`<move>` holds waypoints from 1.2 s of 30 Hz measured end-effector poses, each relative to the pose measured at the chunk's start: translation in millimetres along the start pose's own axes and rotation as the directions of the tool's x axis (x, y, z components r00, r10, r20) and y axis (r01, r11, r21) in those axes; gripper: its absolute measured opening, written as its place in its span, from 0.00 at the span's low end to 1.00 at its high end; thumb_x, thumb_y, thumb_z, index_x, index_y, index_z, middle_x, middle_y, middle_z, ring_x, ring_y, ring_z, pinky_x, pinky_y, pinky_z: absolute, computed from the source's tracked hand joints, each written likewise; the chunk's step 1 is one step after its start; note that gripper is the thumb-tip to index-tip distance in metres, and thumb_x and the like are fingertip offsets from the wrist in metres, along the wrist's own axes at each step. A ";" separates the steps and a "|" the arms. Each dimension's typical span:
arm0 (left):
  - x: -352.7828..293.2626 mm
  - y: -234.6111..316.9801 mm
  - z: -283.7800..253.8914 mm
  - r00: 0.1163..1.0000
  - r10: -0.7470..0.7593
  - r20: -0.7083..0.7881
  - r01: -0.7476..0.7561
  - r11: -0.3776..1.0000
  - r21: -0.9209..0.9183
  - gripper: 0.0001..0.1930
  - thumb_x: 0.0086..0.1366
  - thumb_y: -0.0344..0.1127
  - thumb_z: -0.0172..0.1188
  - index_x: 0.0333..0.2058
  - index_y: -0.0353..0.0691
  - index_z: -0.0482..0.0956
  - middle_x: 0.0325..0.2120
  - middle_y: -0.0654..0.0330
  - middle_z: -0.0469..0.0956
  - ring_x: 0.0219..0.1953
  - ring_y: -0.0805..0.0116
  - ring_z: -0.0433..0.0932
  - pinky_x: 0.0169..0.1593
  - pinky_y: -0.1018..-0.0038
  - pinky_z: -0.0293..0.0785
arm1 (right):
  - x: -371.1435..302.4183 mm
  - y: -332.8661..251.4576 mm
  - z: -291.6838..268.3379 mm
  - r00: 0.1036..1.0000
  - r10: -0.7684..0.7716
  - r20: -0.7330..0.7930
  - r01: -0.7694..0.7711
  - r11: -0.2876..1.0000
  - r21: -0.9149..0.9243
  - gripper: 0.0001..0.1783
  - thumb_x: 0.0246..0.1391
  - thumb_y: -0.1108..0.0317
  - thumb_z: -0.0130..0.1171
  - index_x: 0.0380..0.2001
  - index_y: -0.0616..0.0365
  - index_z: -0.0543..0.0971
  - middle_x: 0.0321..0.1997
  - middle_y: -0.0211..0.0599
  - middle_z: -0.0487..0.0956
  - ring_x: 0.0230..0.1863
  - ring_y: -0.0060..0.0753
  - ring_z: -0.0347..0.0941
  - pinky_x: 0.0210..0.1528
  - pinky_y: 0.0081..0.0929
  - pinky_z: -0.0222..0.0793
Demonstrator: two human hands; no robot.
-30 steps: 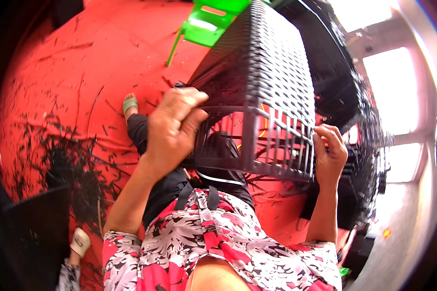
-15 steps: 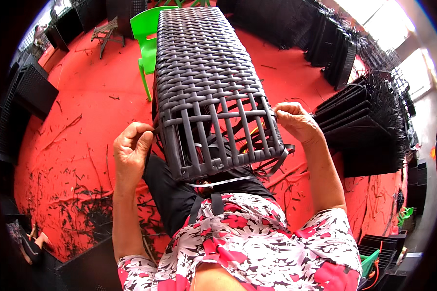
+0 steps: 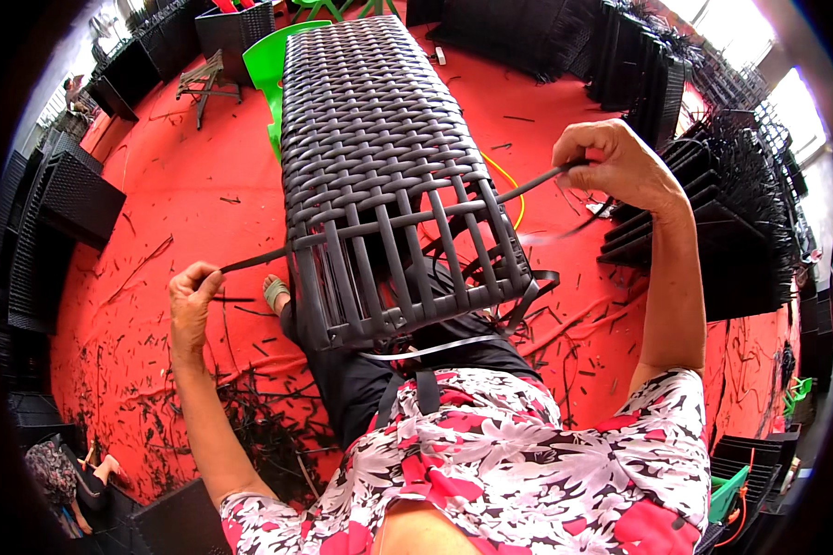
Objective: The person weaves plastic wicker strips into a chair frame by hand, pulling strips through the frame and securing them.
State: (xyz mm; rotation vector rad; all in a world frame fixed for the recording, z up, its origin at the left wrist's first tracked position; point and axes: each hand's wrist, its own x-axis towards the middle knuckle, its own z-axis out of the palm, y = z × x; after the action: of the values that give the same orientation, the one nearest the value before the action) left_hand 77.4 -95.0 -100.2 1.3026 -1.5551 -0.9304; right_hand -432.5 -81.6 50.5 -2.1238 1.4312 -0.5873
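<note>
A long dark grey woven rattan panel (image 3: 379, 129) rests on my lap, its near end still bare uprights on a frame. One flat grey strip (image 3: 254, 261) sticks out of its left side, and my left hand (image 3: 194, 301) pinches the end of it. My right hand (image 3: 615, 162) is raised to the right of the panel and grips the other end of a strip (image 3: 528, 185), pulled taut away from the weave. Loose strips hang below the panel's near edge, over my dark trousers and flowered shirt.
The floor is a red mat (image 3: 157, 222) littered with cut strip scraps. A green plastic chair (image 3: 270, 69) stands beyond the panel. Stacks of dark woven furniture (image 3: 713, 185) line the right and left sides. Another person (image 3: 60, 472) sits at the lower left.
The panel has tilted from a steep angle to lying along my lap. My right hand has pulled up and out to the right with the strip; my left hand has moved out to the left.
</note>
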 end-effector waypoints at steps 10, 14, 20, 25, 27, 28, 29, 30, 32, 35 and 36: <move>-120.5 -276.9 -173.9 0.740 -0.362 -0.567 0.484 0.872 0.076 0.10 0.59 0.35 0.59 0.22 0.37 0.76 0.15 0.63 0.71 0.21 0.74 0.70 0.29 0.73 0.67 | 22.8 -5.8 1.8 0.987 -0.157 -0.028 0.155 0.986 -0.068 0.11 0.40 0.79 0.62 0.32 0.62 0.78 0.32 0.32 0.78 0.32 0.27 0.73 0.36 0.26 0.69; -187.7 -291.1 -230.2 0.297 -0.280 -0.913 0.947 0.209 0.245 0.18 0.57 0.46 0.59 0.31 0.35 0.81 0.26 0.50 0.80 0.29 0.53 0.78 0.37 0.59 0.73 | 10.9 -14.8 15.3 0.962 -0.025 -0.273 0.050 0.995 0.084 0.14 0.50 0.73 0.60 0.42 0.60 0.77 0.36 0.30 0.79 0.34 0.20 0.71 0.38 0.22 0.69; -179.3 -207.0 -168.7 0.535 -0.001 -0.845 0.704 0.553 0.445 0.18 0.56 0.41 0.63 0.40 0.33 0.78 0.36 0.47 0.79 0.35 0.52 0.77 0.44 0.63 0.71 | -15.7 -14.1 68.0 0.909 0.211 -0.359 -0.091 0.942 0.322 0.19 0.57 0.70 0.54 0.52 0.61 0.71 0.40 0.37 0.79 0.36 0.21 0.71 0.41 0.21 0.69; -49.1 -26.7 55.2 0.829 0.225 -0.512 -0.117 0.965 0.234 0.06 0.61 0.27 0.59 0.37 0.35 0.80 0.38 0.60 0.78 0.42 0.72 0.74 0.47 0.76 0.71 | -15.4 -11.6 79.1 0.904 0.333 -0.267 -0.133 0.814 0.566 0.20 0.60 0.68 0.54 0.53 0.65 0.68 0.33 0.34 0.78 0.34 0.18 0.72 0.35 0.15 0.70; -39.2 26.0 103.1 0.843 0.420 -0.338 -0.350 0.903 0.249 0.08 0.57 0.29 0.62 0.36 0.36 0.79 0.37 0.57 0.78 0.42 0.65 0.76 0.48 0.72 0.71 | -11.3 -13.5 80.2 0.904 0.339 -0.259 -0.161 0.833 0.530 0.21 0.60 0.67 0.54 0.54 0.66 0.67 0.31 0.34 0.79 0.32 0.17 0.72 0.33 0.16 0.70; -36.6 50.8 116.5 0.829 0.504 -0.241 -0.430 0.851 0.301 0.09 0.53 0.27 0.64 0.34 0.36 0.78 0.36 0.55 0.77 0.41 0.59 0.77 0.47 0.68 0.71 | -8.5 -10.5 83.1 0.903 0.336 -0.268 -0.165 0.846 0.507 0.21 0.60 0.67 0.54 0.54 0.65 0.67 0.31 0.34 0.79 0.32 0.17 0.72 0.33 0.16 0.70; -32.9 62.4 122.9 0.787 0.580 -0.211 -0.489 0.795 0.359 0.10 0.49 0.28 0.66 0.32 0.37 0.78 0.35 0.54 0.77 0.40 0.57 0.76 0.44 0.66 0.71 | -7.0 -9.9 85.8 0.901 0.333 -0.278 -0.167 0.857 0.487 0.21 0.60 0.67 0.54 0.53 0.65 0.67 0.30 0.34 0.79 0.31 0.17 0.72 0.33 0.16 0.70; -32.4 72.6 127.6 0.804 0.563 -0.192 -0.486 0.808 0.332 0.10 0.49 0.28 0.65 0.32 0.37 0.78 0.34 0.54 0.77 0.38 0.56 0.76 0.42 0.65 0.70 | -4.5 -9.8 87.0 0.899 0.309 -0.309 -0.152 0.884 0.443 0.21 0.59 0.65 0.54 0.53 0.65 0.68 0.26 0.34 0.79 0.28 0.16 0.71 0.31 0.18 0.68; -29.2 78.8 128.1 0.799 0.579 -0.160 -0.501 0.790 0.354 0.10 0.48 0.27 0.65 0.32 0.36 0.78 0.33 0.54 0.76 0.37 0.55 0.75 0.40 0.64 0.70 | 1.2 -12.2 84.5 0.912 0.282 -0.297 -0.171 0.922 0.348 0.21 0.59 0.65 0.54 0.52 0.64 0.69 0.24 0.34 0.78 0.27 0.16 0.71 0.29 0.19 0.67; -20.0 76.4 128.8 0.717 0.688 -0.109 -0.557 0.661 0.503 0.10 0.48 0.26 0.63 0.32 0.35 0.77 0.31 0.53 0.76 0.35 0.55 0.75 0.38 0.65 0.69 | 9.2 -12.1 83.4 0.910 0.275 -0.310 -0.184 0.939 0.291 0.20 0.56 0.65 0.55 0.49 0.64 0.70 0.21 0.35 0.78 0.24 0.17 0.70 0.27 0.22 0.65; -18.6 77.4 129.1 0.677 0.730 -0.087 -0.573 0.598 0.560 0.10 0.47 0.25 0.63 0.32 0.34 0.77 0.30 0.53 0.76 0.34 0.55 0.75 0.37 0.65 0.69 | 10.9 -12.8 82.8 0.908 0.285 -0.308 -0.198 0.938 0.285 0.20 0.56 0.65 0.55 0.49 0.64 0.70 0.21 0.35 0.78 0.23 0.17 0.69 0.27 0.22 0.65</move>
State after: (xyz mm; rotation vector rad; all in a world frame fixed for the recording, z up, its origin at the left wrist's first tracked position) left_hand -68.4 -62.4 -74.2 0.9694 -1.8733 0.1771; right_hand -369.4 -73.7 -5.1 -1.6693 1.6787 -1.0198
